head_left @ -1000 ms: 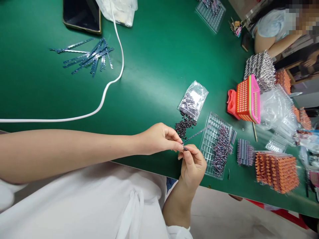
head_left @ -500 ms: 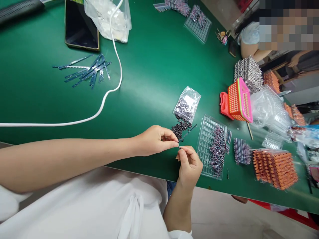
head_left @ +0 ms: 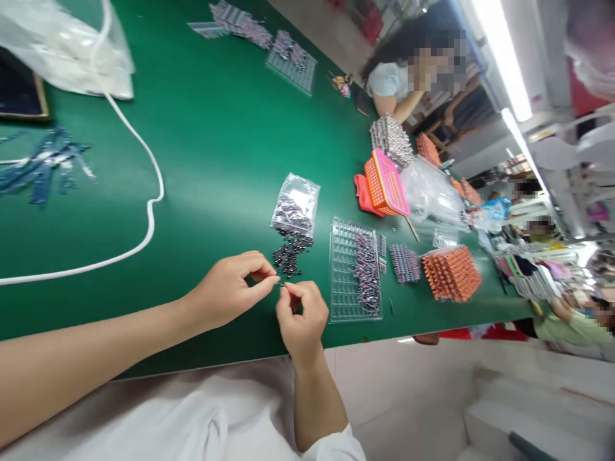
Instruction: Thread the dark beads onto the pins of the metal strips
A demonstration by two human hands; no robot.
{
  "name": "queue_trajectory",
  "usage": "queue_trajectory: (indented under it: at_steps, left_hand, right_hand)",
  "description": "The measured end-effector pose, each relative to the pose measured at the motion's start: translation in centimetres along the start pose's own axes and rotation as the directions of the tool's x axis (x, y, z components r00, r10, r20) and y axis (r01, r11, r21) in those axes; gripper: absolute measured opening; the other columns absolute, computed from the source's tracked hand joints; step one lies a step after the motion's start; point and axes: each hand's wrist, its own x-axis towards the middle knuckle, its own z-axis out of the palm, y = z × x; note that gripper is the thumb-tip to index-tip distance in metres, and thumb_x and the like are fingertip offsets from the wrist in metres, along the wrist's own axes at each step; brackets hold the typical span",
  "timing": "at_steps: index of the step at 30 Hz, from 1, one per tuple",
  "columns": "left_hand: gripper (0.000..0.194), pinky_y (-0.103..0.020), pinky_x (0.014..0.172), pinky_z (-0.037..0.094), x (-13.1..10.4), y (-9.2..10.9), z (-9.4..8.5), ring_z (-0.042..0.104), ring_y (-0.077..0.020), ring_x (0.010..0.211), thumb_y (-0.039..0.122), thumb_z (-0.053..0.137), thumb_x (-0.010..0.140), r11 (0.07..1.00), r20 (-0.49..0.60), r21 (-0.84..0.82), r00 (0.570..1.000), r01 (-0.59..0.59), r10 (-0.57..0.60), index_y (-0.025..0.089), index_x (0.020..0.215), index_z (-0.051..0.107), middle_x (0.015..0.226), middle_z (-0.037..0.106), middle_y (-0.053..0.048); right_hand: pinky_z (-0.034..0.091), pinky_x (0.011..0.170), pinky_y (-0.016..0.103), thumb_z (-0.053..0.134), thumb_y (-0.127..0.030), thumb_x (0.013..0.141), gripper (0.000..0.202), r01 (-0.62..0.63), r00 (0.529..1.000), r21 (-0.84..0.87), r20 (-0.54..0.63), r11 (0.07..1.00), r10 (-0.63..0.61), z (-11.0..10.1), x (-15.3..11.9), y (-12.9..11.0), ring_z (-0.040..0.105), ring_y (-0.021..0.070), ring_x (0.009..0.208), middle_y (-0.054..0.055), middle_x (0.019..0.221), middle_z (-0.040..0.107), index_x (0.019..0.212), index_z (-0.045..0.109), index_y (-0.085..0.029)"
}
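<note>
My left hand (head_left: 240, 285) and my right hand (head_left: 302, 314) meet fingertip to fingertip over the green table (head_left: 202, 192). Both are pinched on a thin dark piece, too small to make out. Just above them lies a pile of small dark beads (head_left: 291, 253), spilling from a clear plastic bag (head_left: 295, 205). To the right of my right hand is a clear compartment tray (head_left: 343, 275), with many thin purple-and-dark pieces (head_left: 368, 275) heaped on its right side. Blue strips (head_left: 45, 163) lie in a loose pile at the far left.
A white cable (head_left: 154, 218) curves over the left side, near a phone (head_left: 22, 86) and a plastic bag (head_left: 72, 48). Right of the tray stand an orange stack (head_left: 451, 272) and a pink and orange basket (head_left: 384, 186). A person (head_left: 391, 86) sits across the table.
The view has swung to the right, so the things on the table sit further left in the picture. My hands stay pinched together; the thin dark strip above my fingertips no longer shows.
</note>
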Motion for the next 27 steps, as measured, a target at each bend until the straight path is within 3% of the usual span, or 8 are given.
queue_trajectory:
  at_steps: [5,9,13,21,27]
  left_hand:
    - [0.024,-0.025,0.067,0.043,0.0,-0.4,0.3,0.059,-0.0163,0.071,0.038,0.059,0.086,1.000,0.007,0.007,1.000,0.015,-0.015,0.019,0.073,0.066,0.075,0.065,-0.001]
    - [0.031,-0.025,0.064,0.043,0.0,0.0,0.3,0.058,-0.0167,0.070,0.048,0.058,0.086,0.992,0.097,-0.059,0.990,0.112,-0.106,0.020,0.076,0.068,0.075,0.068,-0.001]
    - [0.033,-0.024,0.061,0.040,-0.1,-0.1,0.3,0.054,-0.0150,0.064,0.049,0.058,0.086,0.990,0.154,-0.078,0.982,0.121,-0.108,0.019,0.075,0.068,0.069,0.065,0.000]
    - [0.028,-0.024,0.061,0.041,0.0,0.2,0.5,0.053,-0.0141,0.064,0.043,0.060,0.084,0.955,0.163,-0.236,0.976,0.177,-0.141,0.017,0.077,0.067,0.066,0.062,0.001]
    - [0.022,-0.025,0.063,0.041,0.0,0.8,0.1,0.054,-0.0140,0.066,0.033,0.061,0.082,0.971,0.051,-0.200,0.991,0.133,-0.126,0.016,0.070,0.066,0.067,0.062,0.000]
  right_hand:
    - [0.048,0.056,0.022,0.060,-0.015,0.087,0.007,0.047,0.998,-0.018,-0.034,0.999,-0.048,0.1,-0.4,0.4,0.056,0.0099,0.063,0.000,0.072,0.061,0.091,0.063,-0.019]
    - [0.049,0.058,0.022,0.058,-0.014,0.088,0.009,0.038,0.999,-0.043,-0.019,0.998,-0.039,-0.8,-0.4,0.2,0.057,0.0101,0.065,0.001,0.075,0.063,0.094,0.063,-0.020]
    - [0.049,0.059,0.022,0.056,-0.015,0.089,0.009,0.023,1.000,-0.081,0.000,0.996,-0.023,-1.4,-0.3,0.0,0.057,0.0099,0.064,0.000,0.074,0.062,0.091,0.064,-0.020]
    - [0.048,0.057,0.020,0.059,-0.014,0.089,0.007,-0.032,0.999,-0.006,-0.017,0.999,0.032,-1.5,0.0,-0.6,0.056,0.0083,0.063,-0.001,0.073,0.061,0.087,0.064,-0.019]
    - [0.046,0.057,0.020,0.062,-0.010,0.086,0.009,0.057,0.998,-0.028,-0.035,0.998,-0.058,-0.6,0.0,-0.7,0.054,0.0073,0.062,-0.001,0.075,0.060,0.089,0.063,-0.018]
